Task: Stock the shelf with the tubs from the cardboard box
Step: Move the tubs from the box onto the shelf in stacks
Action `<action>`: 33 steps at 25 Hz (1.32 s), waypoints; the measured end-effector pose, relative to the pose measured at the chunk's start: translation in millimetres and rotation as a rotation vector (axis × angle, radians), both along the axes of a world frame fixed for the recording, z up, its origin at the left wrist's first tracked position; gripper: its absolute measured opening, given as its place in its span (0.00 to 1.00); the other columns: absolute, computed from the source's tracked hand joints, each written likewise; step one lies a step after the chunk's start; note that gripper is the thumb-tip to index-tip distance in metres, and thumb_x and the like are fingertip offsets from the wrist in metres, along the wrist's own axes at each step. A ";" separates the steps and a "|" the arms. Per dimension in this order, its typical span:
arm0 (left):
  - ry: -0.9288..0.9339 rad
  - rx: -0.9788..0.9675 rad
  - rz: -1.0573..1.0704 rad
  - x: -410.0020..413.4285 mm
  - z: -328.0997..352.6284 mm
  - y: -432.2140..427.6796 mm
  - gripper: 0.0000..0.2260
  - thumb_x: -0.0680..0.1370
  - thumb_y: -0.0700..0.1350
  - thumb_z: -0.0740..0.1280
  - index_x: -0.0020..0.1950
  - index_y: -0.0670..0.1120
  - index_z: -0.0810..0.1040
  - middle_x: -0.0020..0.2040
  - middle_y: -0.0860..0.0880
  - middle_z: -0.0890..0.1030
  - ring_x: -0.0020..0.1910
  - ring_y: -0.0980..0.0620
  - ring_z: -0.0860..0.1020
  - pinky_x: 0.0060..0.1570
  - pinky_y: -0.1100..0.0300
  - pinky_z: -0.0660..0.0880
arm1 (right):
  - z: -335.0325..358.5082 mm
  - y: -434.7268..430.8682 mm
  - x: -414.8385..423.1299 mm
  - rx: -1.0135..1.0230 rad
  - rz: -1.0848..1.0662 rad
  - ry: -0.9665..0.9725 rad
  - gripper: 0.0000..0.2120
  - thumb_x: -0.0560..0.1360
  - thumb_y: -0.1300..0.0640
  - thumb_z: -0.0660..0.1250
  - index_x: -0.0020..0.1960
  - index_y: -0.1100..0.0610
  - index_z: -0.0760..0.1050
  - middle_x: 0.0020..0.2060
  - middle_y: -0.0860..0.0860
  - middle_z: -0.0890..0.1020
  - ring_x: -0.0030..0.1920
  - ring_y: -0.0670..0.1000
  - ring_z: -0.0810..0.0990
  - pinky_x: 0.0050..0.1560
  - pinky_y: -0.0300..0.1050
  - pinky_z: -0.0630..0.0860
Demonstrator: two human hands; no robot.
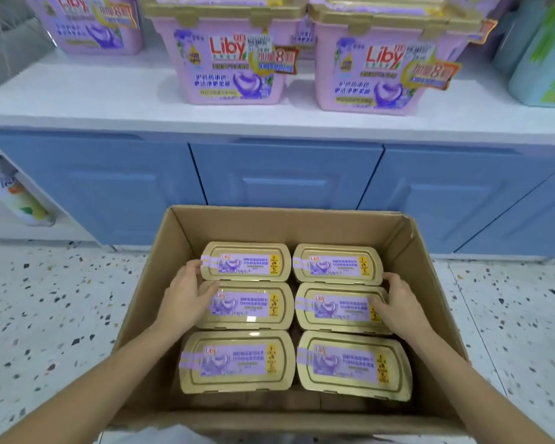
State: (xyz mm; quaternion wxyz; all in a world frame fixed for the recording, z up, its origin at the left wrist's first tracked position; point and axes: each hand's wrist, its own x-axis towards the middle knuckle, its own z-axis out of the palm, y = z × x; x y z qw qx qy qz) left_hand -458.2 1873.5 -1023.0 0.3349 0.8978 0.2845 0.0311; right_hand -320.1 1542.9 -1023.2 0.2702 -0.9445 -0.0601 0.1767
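A: Where now, the stock?
B: Down in the cardboard box (302,224) on the floor (45,299), near side — six gold-lidded tubs (237,362), two columns by three rows, lids up, packed touching.
A: And the grips?
B: Both at the middle row. Left grip (186,293) wide, fingers laid loosely over the left end of the middle-left tub (250,307), tips up by the far-left one. Right grip (398,302) wide too, thumb on the lid of the middle-right tub (337,307), fingers at its right end beside the box wall. Nothing clamped, nothing lifted.
A: Long axis?
B: Left to right on every tub. Hence a grip at each outer short end, tub lying inward from it, inner ends butted together mid-box. Neither grip nearer than the other — likely one tub apiece, or a shift of both onto one.
A: Shelf (109,100)?
B: Far side, above blue cabinet doors (285,174). Three pink tubs (231,68) along its front, upright, labels facing near; more behind, number unclear. Bare white space left of centre.
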 end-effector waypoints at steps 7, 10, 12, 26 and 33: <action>0.276 -0.045 0.063 -8.1 -38.8 -1.3 0.29 0.76 0.50 0.65 0.71 0.38 0.61 0.66 0.37 0.72 0.66 0.37 0.70 0.59 0.49 0.67 | -30.3 -5.8 -5.6 -0.023 -0.170 0.191 0.30 0.75 0.55 0.64 0.71 0.65 0.57 0.65 0.64 0.71 0.65 0.63 0.70 0.61 0.53 0.68; 0.332 -0.202 0.179 -16.0 -54.2 4.7 0.26 0.76 0.52 0.64 0.67 0.36 0.67 0.63 0.36 0.76 0.63 0.36 0.73 0.59 0.49 0.70 | -40.5 -9.2 -5.4 0.030 -0.315 0.368 0.26 0.76 0.53 0.63 0.67 0.68 0.63 0.61 0.63 0.75 0.61 0.63 0.74 0.57 0.52 0.70; 0.320 -0.335 0.218 -17.9 -61.0 6.5 0.21 0.76 0.53 0.63 0.59 0.36 0.75 0.58 0.37 0.79 0.58 0.37 0.76 0.59 0.47 0.72 | -44.9 -11.2 -4.0 0.085 -0.359 0.390 0.22 0.77 0.54 0.61 0.63 0.70 0.69 0.56 0.63 0.78 0.54 0.61 0.76 0.54 0.51 0.71; 0.229 -0.300 0.273 -21.6 -43.8 13.3 0.16 0.76 0.52 0.63 0.51 0.39 0.79 0.50 0.39 0.82 0.49 0.37 0.80 0.52 0.44 0.77 | -16.3 -9.2 -12.0 -0.057 -0.148 0.013 0.15 0.77 0.51 0.59 0.44 0.64 0.73 0.41 0.59 0.80 0.45 0.62 0.79 0.41 0.48 0.70; 0.168 -0.087 0.166 -26.5 -1.0 12.1 0.17 0.77 0.53 0.61 0.45 0.40 0.80 0.43 0.41 0.83 0.40 0.38 0.81 0.47 0.46 0.78 | 29.0 -12.1 -10.4 -0.048 -0.114 -0.147 0.16 0.76 0.50 0.61 0.41 0.63 0.74 0.33 0.55 0.76 0.42 0.61 0.77 0.36 0.46 0.67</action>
